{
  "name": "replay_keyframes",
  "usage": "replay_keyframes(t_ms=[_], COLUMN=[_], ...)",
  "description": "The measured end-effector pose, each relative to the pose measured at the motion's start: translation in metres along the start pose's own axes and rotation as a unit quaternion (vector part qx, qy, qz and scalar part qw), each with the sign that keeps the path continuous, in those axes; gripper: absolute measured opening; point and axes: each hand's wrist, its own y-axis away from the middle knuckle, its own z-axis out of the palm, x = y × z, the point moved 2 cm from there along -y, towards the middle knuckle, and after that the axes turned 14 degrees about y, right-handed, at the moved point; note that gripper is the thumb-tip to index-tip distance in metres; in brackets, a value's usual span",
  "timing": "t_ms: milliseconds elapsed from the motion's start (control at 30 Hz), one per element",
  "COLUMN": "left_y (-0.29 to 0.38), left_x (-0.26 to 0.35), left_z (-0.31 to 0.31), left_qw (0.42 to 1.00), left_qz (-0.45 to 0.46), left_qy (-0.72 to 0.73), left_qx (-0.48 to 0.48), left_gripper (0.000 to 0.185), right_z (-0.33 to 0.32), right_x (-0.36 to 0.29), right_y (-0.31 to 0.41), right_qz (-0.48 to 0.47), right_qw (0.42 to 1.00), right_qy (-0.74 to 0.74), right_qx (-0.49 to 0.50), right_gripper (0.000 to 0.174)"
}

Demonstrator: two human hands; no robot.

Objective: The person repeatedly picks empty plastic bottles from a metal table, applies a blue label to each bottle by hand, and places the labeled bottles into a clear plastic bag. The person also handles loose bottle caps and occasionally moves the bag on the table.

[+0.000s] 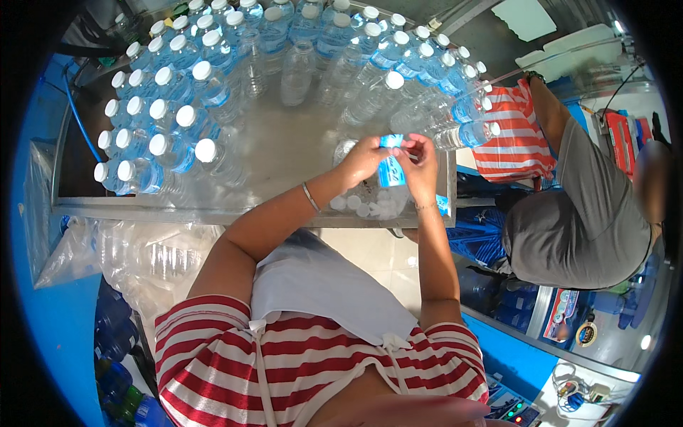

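Both hands meet over the front right part of a metal table. A blue printed label sleeve [392,175] hangs between them, its upper part pinched by the fingertips. My left hand [364,160] grips it from the left. From the other side, my right hand [419,165] holds it with thumb and fingers. Loose white caps [363,207] lie in a clear plastic bag just below the sleeve. Behind my left hand, a clear plastic bottle [344,152] is partly covered. Another blue label piece [442,205] rests by my right wrist.
Rows of capped, blue-labelled water bottles [165,80] line the table's left and back. An uncapped bottle [297,74] stands among them. More bottles [373,101] stand or lean at right. A person in grey [571,240] sits beyond the table. Bagged bottles [155,256] hang below left.
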Motion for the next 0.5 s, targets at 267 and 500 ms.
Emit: replay_keyframes(t_ms=[267, 500], left_y=[0.002, -0.008], left_x=[0.057, 0.075], left_z=[-0.026, -0.017], left_qw=[0.868, 0.917], left_qz=[0.218, 0.231], left_qy=[-0.385, -0.254], left_qx=[0.223, 0.201], left_gripper=[0.044, 0.046], right_z=[0.006, -0.012], right_x=[-0.028, -0.068], right_y=[-0.049, -0.079], right_qz=[0.04, -0.075], right_qw=[0.987, 0.992], right_qy=[-0.122, 0.089], right_qx=[-0.094, -0.045], right_gripper=[0.008, 0.009])
